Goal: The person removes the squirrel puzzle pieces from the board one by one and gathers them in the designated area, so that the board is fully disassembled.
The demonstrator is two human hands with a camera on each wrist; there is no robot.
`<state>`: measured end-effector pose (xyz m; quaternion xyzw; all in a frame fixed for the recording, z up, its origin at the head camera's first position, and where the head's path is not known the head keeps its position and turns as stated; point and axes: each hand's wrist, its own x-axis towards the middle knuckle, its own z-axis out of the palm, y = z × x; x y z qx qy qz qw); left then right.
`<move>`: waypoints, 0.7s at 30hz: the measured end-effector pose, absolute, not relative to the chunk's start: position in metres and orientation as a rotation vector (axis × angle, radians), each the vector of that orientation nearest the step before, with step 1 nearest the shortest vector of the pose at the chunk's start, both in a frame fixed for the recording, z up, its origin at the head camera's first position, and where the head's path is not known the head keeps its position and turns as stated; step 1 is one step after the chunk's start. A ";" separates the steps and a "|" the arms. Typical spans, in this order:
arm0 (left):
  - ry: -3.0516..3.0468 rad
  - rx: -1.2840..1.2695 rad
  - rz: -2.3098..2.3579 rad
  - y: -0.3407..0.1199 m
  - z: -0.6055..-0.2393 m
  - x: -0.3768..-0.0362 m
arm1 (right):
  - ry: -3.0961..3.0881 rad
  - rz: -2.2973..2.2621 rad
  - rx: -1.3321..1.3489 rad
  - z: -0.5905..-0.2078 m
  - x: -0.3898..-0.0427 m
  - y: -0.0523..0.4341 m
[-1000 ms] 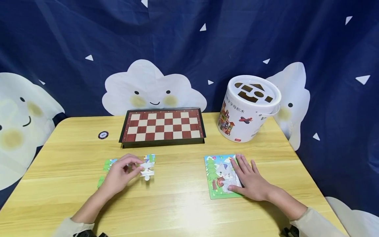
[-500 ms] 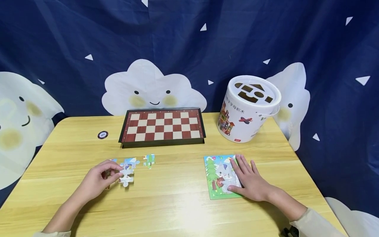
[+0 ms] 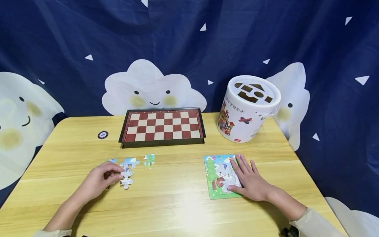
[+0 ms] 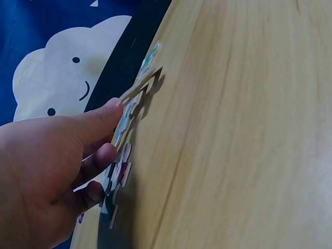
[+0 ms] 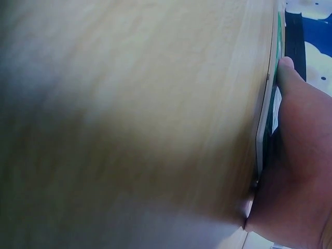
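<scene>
Puzzle piece (image 3: pixel 126 181) is left of the table's (image 3: pixel 174 184) middle, pinched between thumb and fingertips of my left hand (image 3: pixel 99 181). Left wrist view has it tilted, one end off the table. Sky piece (image 3: pixel 129 162) sits right at its far side; tree piece (image 3: pixel 149 160) lies apart, far and to the right. Can't tell if held piece and sky piece touch. Right hand (image 3: pixel 251 181) rests on the picture board (image 3: pixel 220 179) at right, fingers straight, gripping nothing. My read: step is lining this piece up with the sky piece. To do it well: light pinch, level it, match cut edges from above, press straight down. Sliding it in sideways would likely nudge the neighbours.
</scene>
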<state>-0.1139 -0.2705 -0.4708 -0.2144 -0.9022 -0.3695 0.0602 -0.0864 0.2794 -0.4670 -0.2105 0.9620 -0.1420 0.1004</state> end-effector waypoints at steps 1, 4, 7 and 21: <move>-2.736 -0.653 -1.116 -0.270 -0.471 -0.114 | 2.843 -0.423 -0.621 -0.467 -0.086 0.279; -2.744 -0.669 -1.122 -0.270 -0.470 -0.116 | 2.845 -0.424 -0.622 -0.467 -0.086 0.279; -2.728 -0.682 -1.131 -0.270 -0.468 -0.116 | 2.841 -0.426 -0.623 -0.466 -0.086 0.279; -2.685 -0.799 -1.183 -0.234 -0.431 -0.127 | 2.876 -0.397 -0.638 -0.465 -0.085 0.279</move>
